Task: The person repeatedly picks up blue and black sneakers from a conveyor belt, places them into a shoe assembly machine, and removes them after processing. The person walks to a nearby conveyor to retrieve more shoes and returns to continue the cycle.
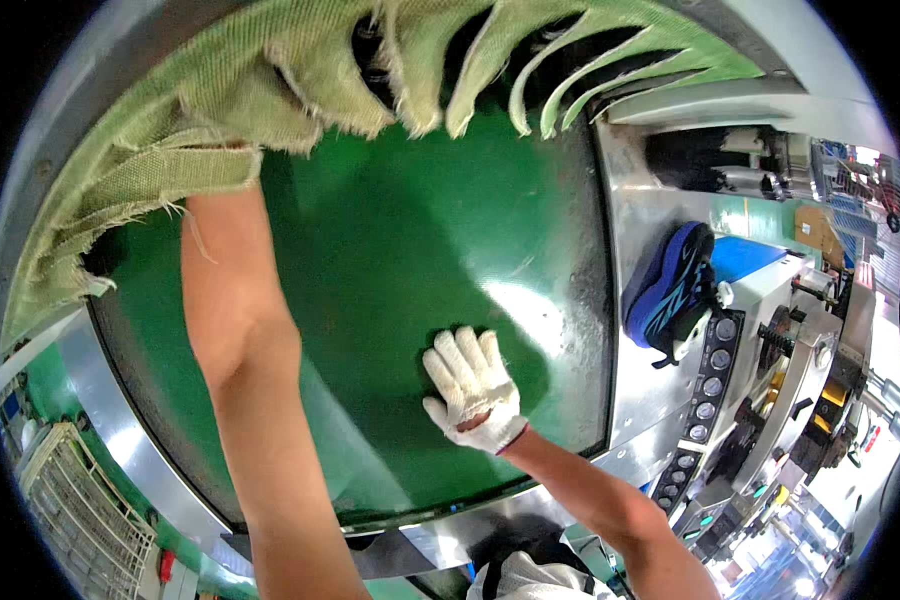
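Green belt (390, 230), white glove (470, 385), blue/blk shoe (670, 285)

Bright factory hall, steel machinery (660, 210)

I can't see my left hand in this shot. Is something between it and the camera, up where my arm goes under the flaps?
Yes. The frayed green fabric strips hang over the green belt and cover the left hand; only the forearm shows. The gloved right hand lies flat on the belt, uncovered.

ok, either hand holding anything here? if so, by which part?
The right hand, in a white knit glove, lies flat on the green belt and grips nothing. The left hand is hidden behind the frayed green fabric strips, so its hold cannot be told.
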